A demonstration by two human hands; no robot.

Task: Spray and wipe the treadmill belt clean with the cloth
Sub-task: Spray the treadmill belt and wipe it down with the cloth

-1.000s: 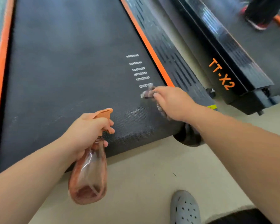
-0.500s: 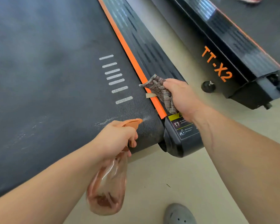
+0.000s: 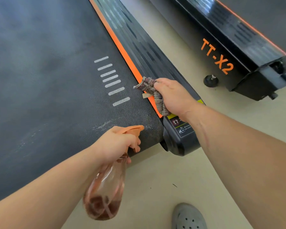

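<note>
Down at the rear end of the machine, the left hand (image 3: 116,144) gripped the neck of a spray bottle (image 3: 106,192), fingers curled round it just under the orange nozzle (image 3: 134,128). The nozzle pointed across the near right corner of the treadmill belt (image 3: 48,80). The tinted, see-through bottle hung tilted below the hand, out over the floor (image 3: 172,179), with a little dark liquid pooled at its bottom. Whether a finger was squeezing the trigger could not be told from this angle.

The right hand (image 3: 173,96) clutched a crumpled, patterned cloth (image 3: 149,86), bunched in the fist. The cloth sat over the orange strip (image 3: 122,47) that ran between the belt and the ribbed side rail (image 3: 147,47), and it seemed to touch the strip. Beside it a row of white dashes (image 3: 111,80) was printed on the belt. A whitish streak (image 3: 102,126) marked the belt close to the nozzle.

Under the right wrist the black end cap (image 3: 180,142) carried a warning label (image 3: 182,126). A second treadmill (image 3: 238,38), lettered TT-X2, stood to the right on a levelling foot (image 3: 210,80). A grey clog (image 3: 188,217) showed at the lower edge.
</note>
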